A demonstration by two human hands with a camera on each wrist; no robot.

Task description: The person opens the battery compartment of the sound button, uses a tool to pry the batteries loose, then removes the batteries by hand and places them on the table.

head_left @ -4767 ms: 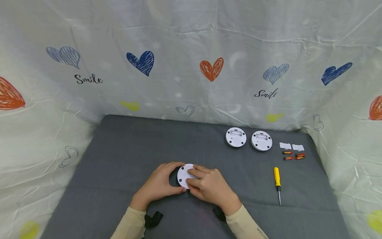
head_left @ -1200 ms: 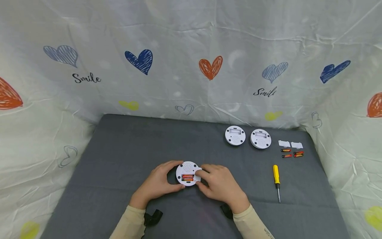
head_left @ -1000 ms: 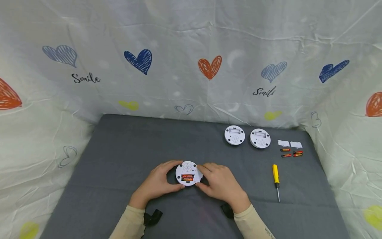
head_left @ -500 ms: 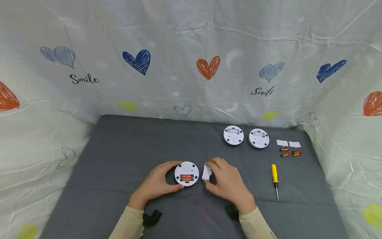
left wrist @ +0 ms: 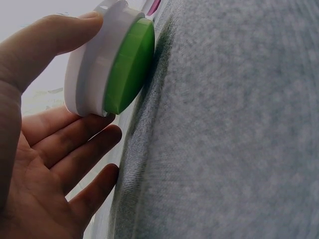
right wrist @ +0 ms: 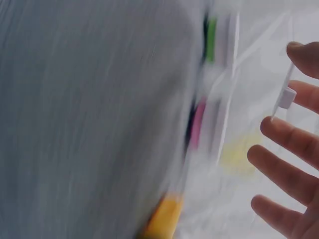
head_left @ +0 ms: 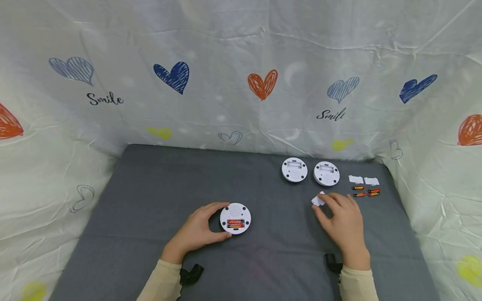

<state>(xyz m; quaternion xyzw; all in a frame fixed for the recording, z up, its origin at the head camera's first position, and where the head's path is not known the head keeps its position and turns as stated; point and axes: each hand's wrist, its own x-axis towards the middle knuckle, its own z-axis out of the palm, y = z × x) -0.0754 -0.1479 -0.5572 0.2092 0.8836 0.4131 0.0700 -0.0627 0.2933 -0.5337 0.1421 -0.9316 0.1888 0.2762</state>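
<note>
A round white recordable-button-like device lies upside down, its open battery bay holding two red-and-black batteries. My left hand grips its rim between thumb and fingers. The left wrist view shows the device's green cap on the side facing the cloth. To the right, my right hand pinches a small white battery cover above the table. In the right wrist view that cover is edge-on between thumb and fingertips.
Two similar white devices with vacant battery bays lie at the back. Beside them are two white covers and several batteries. The grey cloth-covered table meets a printed curtain. A yellow screwdriver lies near my right hand.
My right hand has drawn the cover off the device, uncovering its batteries, and carried it right towards the other devices. My left hand keeps its grip on the device.
</note>
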